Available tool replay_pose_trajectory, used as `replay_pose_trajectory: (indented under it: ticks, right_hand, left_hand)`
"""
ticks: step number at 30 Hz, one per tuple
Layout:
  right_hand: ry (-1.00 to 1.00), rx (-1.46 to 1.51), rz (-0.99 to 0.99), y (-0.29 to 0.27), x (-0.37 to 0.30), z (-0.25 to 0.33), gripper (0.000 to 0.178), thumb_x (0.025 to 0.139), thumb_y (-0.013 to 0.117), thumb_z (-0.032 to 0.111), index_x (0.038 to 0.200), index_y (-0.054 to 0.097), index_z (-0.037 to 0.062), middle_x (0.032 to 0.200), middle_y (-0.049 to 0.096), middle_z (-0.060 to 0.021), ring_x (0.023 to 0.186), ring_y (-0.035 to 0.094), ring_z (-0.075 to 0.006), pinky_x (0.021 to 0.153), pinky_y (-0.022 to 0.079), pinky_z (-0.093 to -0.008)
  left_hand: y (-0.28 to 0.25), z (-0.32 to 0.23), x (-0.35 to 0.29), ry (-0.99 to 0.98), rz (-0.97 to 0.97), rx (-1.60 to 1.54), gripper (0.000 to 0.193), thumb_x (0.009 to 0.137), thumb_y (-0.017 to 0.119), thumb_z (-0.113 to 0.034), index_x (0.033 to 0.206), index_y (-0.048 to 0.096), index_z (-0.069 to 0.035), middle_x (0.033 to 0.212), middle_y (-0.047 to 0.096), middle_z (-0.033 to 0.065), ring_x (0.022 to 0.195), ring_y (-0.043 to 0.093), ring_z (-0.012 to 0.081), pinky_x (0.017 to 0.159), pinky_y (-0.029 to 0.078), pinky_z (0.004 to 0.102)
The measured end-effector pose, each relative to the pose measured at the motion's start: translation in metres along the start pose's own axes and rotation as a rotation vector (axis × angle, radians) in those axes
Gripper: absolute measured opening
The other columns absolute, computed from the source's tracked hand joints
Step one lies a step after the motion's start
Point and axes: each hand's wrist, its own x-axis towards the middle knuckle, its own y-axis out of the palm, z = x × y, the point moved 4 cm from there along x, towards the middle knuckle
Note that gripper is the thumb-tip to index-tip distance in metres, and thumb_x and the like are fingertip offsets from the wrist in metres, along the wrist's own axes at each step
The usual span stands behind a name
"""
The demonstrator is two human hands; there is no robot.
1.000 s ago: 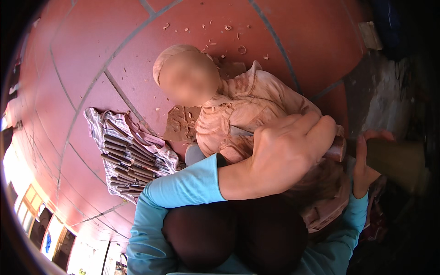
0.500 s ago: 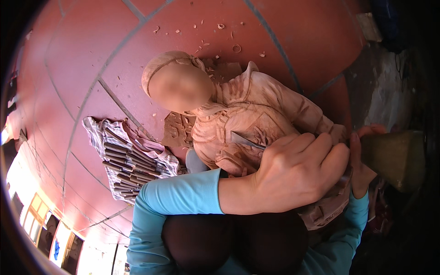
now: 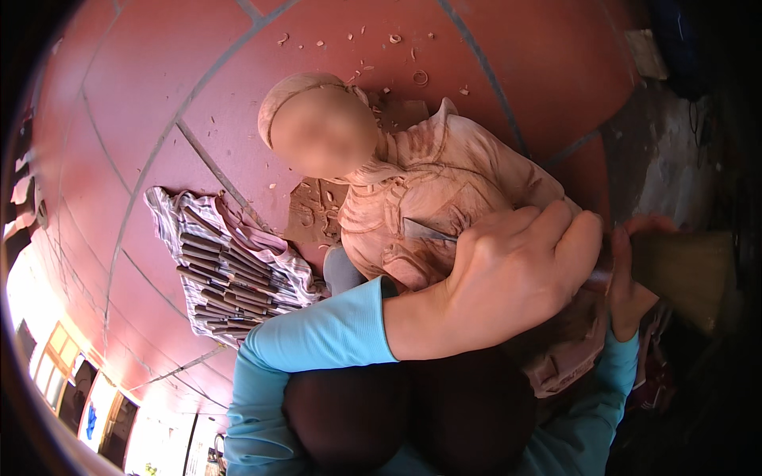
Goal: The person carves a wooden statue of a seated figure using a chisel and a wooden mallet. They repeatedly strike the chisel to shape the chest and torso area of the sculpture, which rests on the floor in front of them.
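A carved wooden figure (image 3: 464, 170) lies slantwise in front of the person's dark-clad knees (image 3: 349, 408), its head toward the upper left; the front of that head is blurred, and its lower part is largely covered by an arm and hand or lost in shadow. The left hand (image 3: 520, 274) is closed around a chisel (image 3: 429, 230), whose grey blade points left over the figure's chest; most of the handle is hidden in the fist, and whether the tip touches the wood cannot be told. At the right, the other hand, the right hand (image 3: 635, 274), is curled about a wooden mallet (image 3: 689, 274), smeared and dim near the dark rim, its handle hard to make out. A striped cloth (image 3: 163, 208) on the red floor (image 3: 238, 87) bears many dark-handled tools (image 3: 230, 278), some ends hidden behind the blue left sleeve (image 3: 325, 325). A grey rounded thing (image 3: 341, 270) is partly covered.
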Motion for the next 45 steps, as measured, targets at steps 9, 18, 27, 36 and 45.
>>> replay_pose_trajectory:
  ticks: [9,18,27,36,45]
  right_hand:
    - [0.029,0.130,-0.009,-0.006,0.001,0.008,0.023,0.086,0.058,-0.004,0.107,0.048,-0.0041,0.092,0.052,-0.0067,0.091,0.050,-0.0142,0.089,0.038,-0.0283]
    - [-0.036,0.039,-0.066,-0.007,0.004,-0.005,0.035,0.083,0.061,-0.005,0.115,0.046,-0.0040,0.088,0.055,-0.0041,0.081,0.050,-0.0101,0.085,0.038,-0.0247]
    - [-0.049,0.182,-0.119,-0.014,0.010,0.008,0.034,0.084,0.061,-0.004,0.114,0.047,-0.0047,0.086,0.055,-0.0046,0.079,0.051,-0.0105,0.081,0.040,-0.0239]
    - [-0.063,0.030,0.024,-0.015,-0.006,-0.015,0.033,0.077,0.063,0.005,0.109,0.057,-0.0032,0.096,0.062,-0.0096,0.084,0.059,-0.0179,0.075,0.048,-0.0307]
    - [-0.149,-0.109,0.009,-0.005,0.002,-0.008,0.043,0.071,0.066,0.002,0.113,0.055,-0.0001,0.102,0.062,-0.0165,0.090,0.063,-0.0353,0.076,0.050,-0.0368]
  left_hand:
    - [0.001,-0.003,-0.007,0.025,0.053,-0.011,0.018,0.067,0.062,-0.010,0.080,0.051,-0.004,0.070,0.048,0.0060,0.056,0.056,0.0180,0.047,0.046,0.0301]
    - [0.003,-0.015,-0.003,0.130,0.029,-0.002,0.016,0.065,0.061,-0.010,0.075,0.050,-0.006,0.065,0.044,0.0041,0.053,0.052,0.0161,0.045,0.043,0.0282]
    - [0.001,-0.001,-0.004,-0.003,0.016,-0.162,0.022,0.073,0.071,-0.010,0.074,0.049,-0.007,0.062,0.048,0.0055,0.051,0.054,0.0218,0.043,0.041,0.0327]
    - [-0.001,0.000,-0.009,-0.044,0.047,-0.162,0.025,0.065,0.071,-0.006,0.084,0.054,-0.004,0.067,0.052,0.0082,0.058,0.057,0.0253,0.049,0.046,0.0326]
    - [-0.093,-0.004,0.011,-0.292,-0.292,0.104,0.021,0.083,0.066,0.003,0.072,0.050,-0.002,0.065,0.047,-0.0025,0.062,0.043,0.0045,0.057,0.038,0.0208]
